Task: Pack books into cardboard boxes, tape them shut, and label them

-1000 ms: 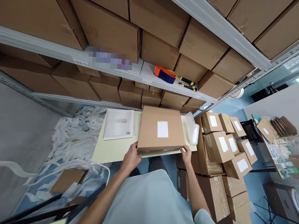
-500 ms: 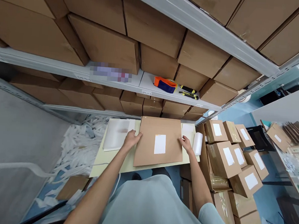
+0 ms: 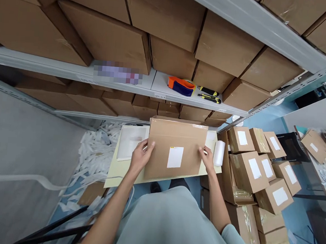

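Note:
A flat cardboard box [image 3: 163,137] with a white label [image 3: 175,157] on its face is tilted up at the pale yellow table. My left hand [image 3: 141,157] grips its left edge, thumb on the face. At the opposite edge, my right hand [image 3: 206,158] closes on the cardboard with thumb and fingers. Clear tape shows along the top right of the box. Left of it on the table [image 3: 113,175] lies a translucent white sheet or pouch [image 3: 126,149]. A white roll [image 3: 219,152] stands near my right hand.
Shelves packed with cardboard boxes [image 3: 168,56] rise ahead. On one shelf lie an orange-and-blue tape dispenser [image 3: 181,86] and yellow-black utility knives [image 3: 209,98]. Labelled cartons [image 3: 248,172] are stacked on the right. White strips [image 3: 93,146] heap on the left floor.
The box's far edge has come up, tilting its face toward me and showing a taped top edge. Both hands remain at its sides. The camera view has shifted slightly.

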`<action>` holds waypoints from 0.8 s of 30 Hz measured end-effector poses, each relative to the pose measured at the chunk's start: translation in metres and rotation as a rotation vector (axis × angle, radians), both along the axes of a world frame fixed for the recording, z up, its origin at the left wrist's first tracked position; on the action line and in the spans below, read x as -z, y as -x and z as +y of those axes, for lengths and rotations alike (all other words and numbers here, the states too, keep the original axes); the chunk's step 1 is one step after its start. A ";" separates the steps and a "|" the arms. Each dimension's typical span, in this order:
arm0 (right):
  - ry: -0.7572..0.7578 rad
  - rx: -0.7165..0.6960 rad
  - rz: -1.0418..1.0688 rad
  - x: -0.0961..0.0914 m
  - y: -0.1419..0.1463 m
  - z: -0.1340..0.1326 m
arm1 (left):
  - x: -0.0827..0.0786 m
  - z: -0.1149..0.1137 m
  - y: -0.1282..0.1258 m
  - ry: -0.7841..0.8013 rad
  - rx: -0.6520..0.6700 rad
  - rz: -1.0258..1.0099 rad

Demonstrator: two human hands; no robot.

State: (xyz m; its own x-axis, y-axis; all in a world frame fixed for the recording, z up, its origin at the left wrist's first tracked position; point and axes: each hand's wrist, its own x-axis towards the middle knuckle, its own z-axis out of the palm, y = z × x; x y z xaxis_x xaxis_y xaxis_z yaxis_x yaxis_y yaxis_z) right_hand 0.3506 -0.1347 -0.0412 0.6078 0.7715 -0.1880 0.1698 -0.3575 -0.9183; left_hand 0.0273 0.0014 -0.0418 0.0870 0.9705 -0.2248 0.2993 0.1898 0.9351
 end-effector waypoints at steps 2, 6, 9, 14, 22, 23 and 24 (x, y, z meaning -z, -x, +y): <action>-0.022 0.046 -0.032 -0.013 0.004 -0.016 | -0.015 -0.016 0.010 -0.126 -0.037 -0.037; -0.101 0.016 -0.031 -0.021 0.008 -0.041 | -0.021 -0.041 0.028 -0.219 -0.039 -0.009; -0.095 -0.003 0.019 -0.009 0.012 -0.050 | -0.006 -0.051 0.032 -0.067 -0.026 0.026; 0.025 0.009 0.017 0.008 0.014 -0.057 | 0.010 -0.055 0.035 0.090 0.000 0.070; -0.139 0.182 -0.278 -0.064 -0.013 -0.035 | -0.044 -0.022 0.027 -0.183 -0.089 0.067; -0.141 0.161 -0.311 -0.071 -0.014 -0.028 | -0.049 -0.017 0.023 -0.196 -0.085 0.095; -0.138 0.136 -0.338 -0.077 -0.014 -0.021 | -0.052 -0.013 0.019 -0.202 -0.082 0.111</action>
State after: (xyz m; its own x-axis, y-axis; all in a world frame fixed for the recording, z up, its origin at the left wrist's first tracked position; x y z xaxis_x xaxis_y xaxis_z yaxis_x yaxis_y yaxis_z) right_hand 0.3645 -0.1553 0.0354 0.7165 0.6833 0.1406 0.4308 -0.2749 -0.8596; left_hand 0.0084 -0.0121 0.0101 -0.0082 0.9995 -0.0295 0.3939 0.0304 0.9187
